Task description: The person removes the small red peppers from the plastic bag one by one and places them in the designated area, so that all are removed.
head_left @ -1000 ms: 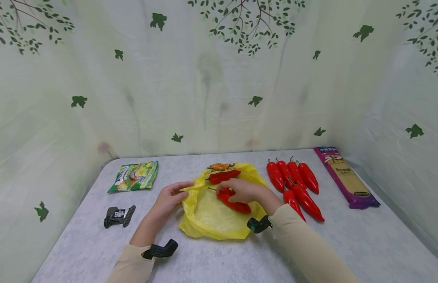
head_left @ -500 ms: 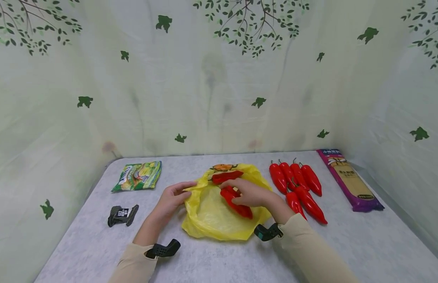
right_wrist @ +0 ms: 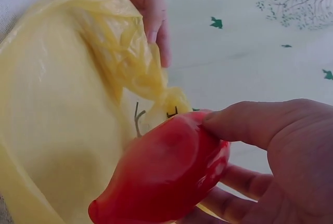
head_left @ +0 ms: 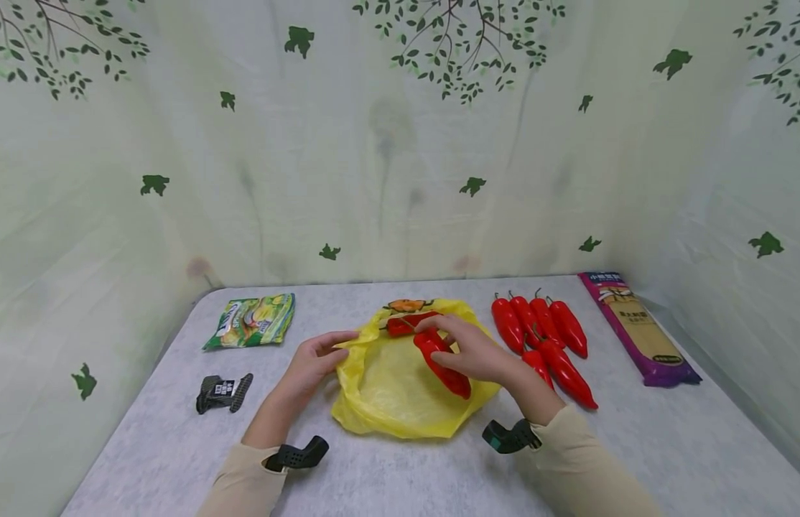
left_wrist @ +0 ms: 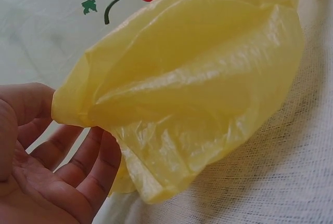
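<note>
Our right hand (head_left: 472, 350) grips a glossy red chili pepper (head_left: 447, 366) over the crinkled yellow plastic bag (head_left: 387, 391); our left hand (head_left: 312, 362) pinches the bag's rim, mid-desk.

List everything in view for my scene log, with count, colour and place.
Plastic bag: one, yellow, table centre, opened.
Held pepper: one, red, over the bag.
Pepper in bag: one, red, far end.
Loose peppers: six, red, right of bag.
Noodle packet: one, purple, far right.
Snack packet: one, green, far left.
Small object: one, black, left.
Table: one, grey.
Left hand: holds bag's edge.
Right hand: grips held pepper.
</note>
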The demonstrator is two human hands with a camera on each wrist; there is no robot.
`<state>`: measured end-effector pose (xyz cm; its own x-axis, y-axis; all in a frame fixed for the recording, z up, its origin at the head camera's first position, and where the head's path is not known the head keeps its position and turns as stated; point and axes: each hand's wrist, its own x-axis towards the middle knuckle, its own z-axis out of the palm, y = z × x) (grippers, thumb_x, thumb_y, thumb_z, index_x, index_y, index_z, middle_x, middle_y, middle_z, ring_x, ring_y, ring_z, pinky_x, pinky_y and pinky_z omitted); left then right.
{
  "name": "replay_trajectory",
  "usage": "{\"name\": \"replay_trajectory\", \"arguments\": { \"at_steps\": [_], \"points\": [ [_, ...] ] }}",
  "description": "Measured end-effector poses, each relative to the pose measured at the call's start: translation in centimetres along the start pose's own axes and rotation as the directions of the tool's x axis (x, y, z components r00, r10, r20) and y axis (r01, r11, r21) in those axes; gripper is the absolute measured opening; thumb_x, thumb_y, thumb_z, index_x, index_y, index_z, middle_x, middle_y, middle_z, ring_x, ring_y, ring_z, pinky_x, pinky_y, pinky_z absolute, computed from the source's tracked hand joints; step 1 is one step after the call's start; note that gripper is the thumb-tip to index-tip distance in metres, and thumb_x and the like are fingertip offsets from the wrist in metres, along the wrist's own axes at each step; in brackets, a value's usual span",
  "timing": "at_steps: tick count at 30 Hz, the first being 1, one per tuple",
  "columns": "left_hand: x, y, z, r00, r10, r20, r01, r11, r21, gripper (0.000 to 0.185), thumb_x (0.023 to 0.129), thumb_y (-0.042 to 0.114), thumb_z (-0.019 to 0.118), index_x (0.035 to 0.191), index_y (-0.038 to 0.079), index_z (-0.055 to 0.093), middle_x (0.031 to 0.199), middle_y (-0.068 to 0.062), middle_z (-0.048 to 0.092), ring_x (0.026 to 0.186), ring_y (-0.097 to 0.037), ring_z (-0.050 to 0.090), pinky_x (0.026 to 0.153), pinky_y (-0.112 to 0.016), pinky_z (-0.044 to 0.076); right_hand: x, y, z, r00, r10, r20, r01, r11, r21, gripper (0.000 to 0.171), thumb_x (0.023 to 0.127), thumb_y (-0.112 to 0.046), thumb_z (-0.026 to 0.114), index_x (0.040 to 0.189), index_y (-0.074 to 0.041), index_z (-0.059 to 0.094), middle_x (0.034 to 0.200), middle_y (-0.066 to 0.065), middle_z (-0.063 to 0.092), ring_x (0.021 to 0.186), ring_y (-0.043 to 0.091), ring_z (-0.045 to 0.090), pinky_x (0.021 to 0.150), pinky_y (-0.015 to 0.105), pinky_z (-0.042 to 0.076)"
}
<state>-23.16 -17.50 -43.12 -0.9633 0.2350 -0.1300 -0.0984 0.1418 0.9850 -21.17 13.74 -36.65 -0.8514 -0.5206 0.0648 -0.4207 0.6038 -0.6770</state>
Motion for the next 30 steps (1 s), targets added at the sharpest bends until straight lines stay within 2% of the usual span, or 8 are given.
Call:
{"name": "replay_trajectory", "arguments": {
  "at_steps": [5, 9, 16, 20, 25, 30],
  "points": [
    [0.0, 0.0, 0.0, 1.000, -0.001, 0.006, 0.001, 1.000, -0.005, 0.038, 0.100, 0.015, 0.056, 0.138, 0.013, 0.060, 0.146, -0.008, 0.055, 0.114, -0.015, 0.061, 0.088, -0.025, 0.055, -0.9, -0.1, -0.6, 0.998, 0.054, -0.039, -0.053, 0.998, 0.024, 0.049, 0.092, -0.019, 0.070, 0.137, -0.029, 0.054, 0.140, -0.004, 0.054, 0.116, 0.024, 0.057, 0.081, 0.033, 0.059],
    [0.0, 0.0, 0.0, 1.000, -0.007, 0.003, 0.007, 1.000, -0.008, 0.037, 0.100, 0.015, 0.056, 0.137, 0.013, 0.060, 0.146, -0.007, 0.055, 0.114, -0.015, 0.060, 0.088, -0.025, 0.055, -1.6, 0.0, -1.2, 0.994, 0.087, -0.064, -0.085, 0.996, 0.041, 0.052, 0.091, -0.018, 0.071, 0.139, -0.031, 0.054, 0.141, -0.001, 0.054, 0.115, 0.026, 0.057, 0.075, 0.032, 0.060],
    [0.0, 0.0, -0.1, 1.000, 0.001, 0.008, -0.001, 1.000, 0.000, 0.038, 0.100, 0.016, 0.057, 0.137, 0.012, 0.060, 0.146, -0.009, 0.055, 0.112, -0.014, 0.061, 0.087, -0.024, 0.055, -2.6, 0.5, -2.1, 0.989, 0.101, -0.111, -0.095, 0.994, 0.057, 0.055, 0.087, -0.016, 0.075, 0.136, -0.031, 0.054, 0.139, 0.003, 0.053, 0.117, 0.027, 0.055, 0.074, 0.033, 0.060],
    [-0.1, 0.0, -0.1, 1.000, 0.013, 0.015, -0.013, 1.000, -0.002, 0.038, 0.100, 0.016, 0.058, 0.138, 0.010, 0.059, 0.146, -0.010, 0.054, 0.112, -0.013, 0.061, 0.087, -0.023, 0.055, -3.2, 1.1, -2.6, 0.985, 0.118, -0.126, -0.109, 0.991, 0.079, 0.054, 0.089, -0.016, 0.074, 0.137, -0.030, 0.053, 0.140, 0.004, 0.053, 0.118, 0.028, 0.055, 0.073, 0.032, 0.060],
    [-0.1, 0.0, -0.2, 1.000, 0.021, 0.020, -0.021, 1.000, -0.005, 0.039, 0.100, 0.016, 0.057, 0.139, 0.009, 0.058, 0.147, -0.012, 0.053, 0.112, -0.013, 0.061, 0.087, -0.023, 0.055, -4.0, 1.6, -3.4, 0.975, 0.149, -0.162, -0.134, 0.986, 0.100, 0.053, 0.089, -0.017, 0.074, 0.136, -0.030, 0.052, 0.136, 0.001, 0.055, 0.116, 0.028, 0.055, 0.073, 0.032, 0.060],
    [-0.1, -0.1, -0.1, 1.000, 0.020, 0.019, -0.019, 1.000, -0.010, 0.039, 0.100, 0.015, 0.056, 0.139, 0.009, 0.058, 0.147, -0.012, 0.054, 0.112, -0.013, 0.061, 0.087, -0.023, 0.055, -4.6, 2.2, -4.3, 0.964, 0.171, -0.205, -0.154, 0.983, 0.095, 0.053, 0.088, -0.019, 0.075, 0.135, -0.026, 0.052, 0.134, 0.003, 0.057, 0.116, 0.029, 0.057, 0.075, 0.034, 0.060]
  ]
}}
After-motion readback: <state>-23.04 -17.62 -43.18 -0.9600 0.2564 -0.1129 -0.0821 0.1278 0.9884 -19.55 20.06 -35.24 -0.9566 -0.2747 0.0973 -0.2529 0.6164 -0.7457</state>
